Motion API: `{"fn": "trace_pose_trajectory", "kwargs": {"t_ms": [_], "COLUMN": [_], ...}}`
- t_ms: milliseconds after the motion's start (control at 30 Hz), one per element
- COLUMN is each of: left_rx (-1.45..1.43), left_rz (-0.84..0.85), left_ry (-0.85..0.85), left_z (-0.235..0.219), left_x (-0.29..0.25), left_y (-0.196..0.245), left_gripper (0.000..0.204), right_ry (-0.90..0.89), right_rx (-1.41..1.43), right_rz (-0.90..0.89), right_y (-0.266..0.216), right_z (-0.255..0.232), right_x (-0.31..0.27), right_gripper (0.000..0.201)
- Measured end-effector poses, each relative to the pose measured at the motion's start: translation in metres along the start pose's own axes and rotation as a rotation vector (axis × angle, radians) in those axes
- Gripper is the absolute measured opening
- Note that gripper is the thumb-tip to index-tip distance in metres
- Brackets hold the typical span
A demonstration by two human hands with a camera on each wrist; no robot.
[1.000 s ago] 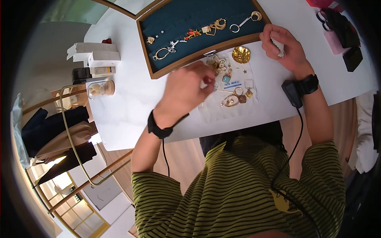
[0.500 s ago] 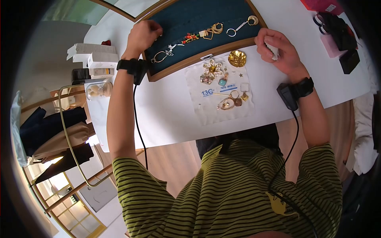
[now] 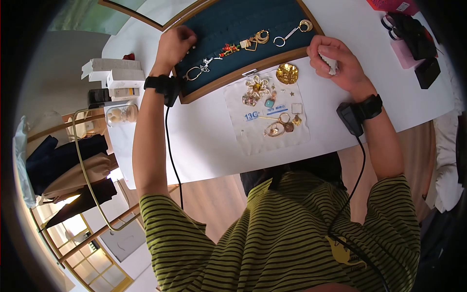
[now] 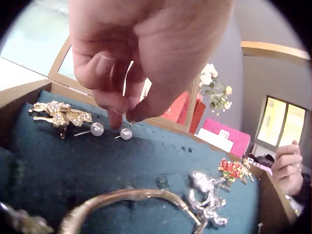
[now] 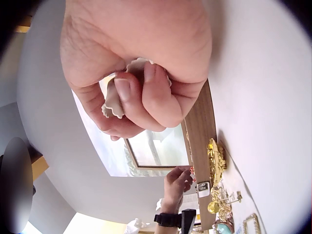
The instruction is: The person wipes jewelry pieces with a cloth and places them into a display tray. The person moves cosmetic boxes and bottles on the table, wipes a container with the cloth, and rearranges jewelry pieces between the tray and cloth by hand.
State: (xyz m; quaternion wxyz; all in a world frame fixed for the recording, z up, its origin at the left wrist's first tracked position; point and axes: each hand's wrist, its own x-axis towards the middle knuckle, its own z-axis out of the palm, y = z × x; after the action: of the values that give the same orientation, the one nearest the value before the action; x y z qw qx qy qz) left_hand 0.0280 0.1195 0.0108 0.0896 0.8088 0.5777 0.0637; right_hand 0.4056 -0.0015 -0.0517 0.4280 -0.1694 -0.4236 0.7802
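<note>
Over the left end of the teal-lined wooden box [image 3: 214, 89], the left hand [image 3: 174, 48] reaches in. Its fingertips, in the left wrist view, pinch a tiny gold-coloured stud [image 4: 131, 123] just above the lining, beside two pearl studs [image 4: 97, 129] and a sparkling gold brooch [image 4: 61, 116]. The right hand [image 3: 338, 62], by the box's right front corner, grips a crumpled pale cloth with a scalloped edge [image 5: 114, 100] in curled fingers. On a white printed cloth [image 3: 243, 136] lie a flower brooch [image 3: 258, 86], a turquoise piece [image 3: 270, 102], rings and small stars.
A round gold piece [image 3: 287, 73] lies by the box's front edge. Inside the box run silver, red and gold pieces. White cartons [image 3: 124, 78] and a glass dome [image 3: 121, 114] stand at left; a pink item [image 3: 406, 53] and black items lie at right.
The left hand has moved from above the printed cloth up and left to the box's left end, uncovering the flower brooch. The right hand keeps its grip on the crumpled cloth.
</note>
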Motion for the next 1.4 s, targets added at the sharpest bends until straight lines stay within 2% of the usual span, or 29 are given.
{"fn": "trace_pose_trajectory", "kwargs": {"t_ms": [133, 267, 333, 467, 1067, 1167, 1233, 1400], "left_rx": [-0.193, -0.298, -0.532, -0.473, -0.412, -0.337, -0.173, -0.059], "left_rz": [-0.082, -0.101, -0.155, -0.227, -0.306, -0.232, -0.100, -0.047], "left_ry": [0.091, 0.079, 0.024, -0.068, 0.006, 0.067, 0.164, 0.172], "left_z": [0.003, 0.002, 0.001, 0.000, 0.009, 0.013, 0.016, 0.013], "left_x": [0.001, -0.002, -0.005, -0.008, -0.010, -0.011, -0.017, -0.019], "left_y": [0.002, 0.008, 0.011, 0.014, 0.022, 0.025, 0.030, 0.034], "left_gripper": [0.019, 0.015, 0.010, 0.012, 0.010, 0.011, 0.013, 0.014], "right_ry": [0.007, 0.012, 0.018, 0.000, -0.010, -0.010, -0.016, -0.006], "right_rx": [-0.003, -0.008, -0.009, -0.013, -0.023, -0.018, -0.014, -0.025], "right_rz": [-0.004, -0.007, 0.000, -0.008, -0.023, -0.020, -0.022, -0.025], "right_y": [0.000, 0.000, -0.001, -0.001, 0.000, 0.000, 0.000, 0.000], "right_z": [0.000, 0.001, 0.001, 0.001, 0.000, 0.000, 0.000, 0.001], "right_x": [0.000, 0.000, 0.000, 0.000, 0.000, 0.000, 0.001, 0.000], "right_gripper": [0.020, 0.020, 0.020, 0.020, 0.020, 0.020, 0.020, 0.019]}}
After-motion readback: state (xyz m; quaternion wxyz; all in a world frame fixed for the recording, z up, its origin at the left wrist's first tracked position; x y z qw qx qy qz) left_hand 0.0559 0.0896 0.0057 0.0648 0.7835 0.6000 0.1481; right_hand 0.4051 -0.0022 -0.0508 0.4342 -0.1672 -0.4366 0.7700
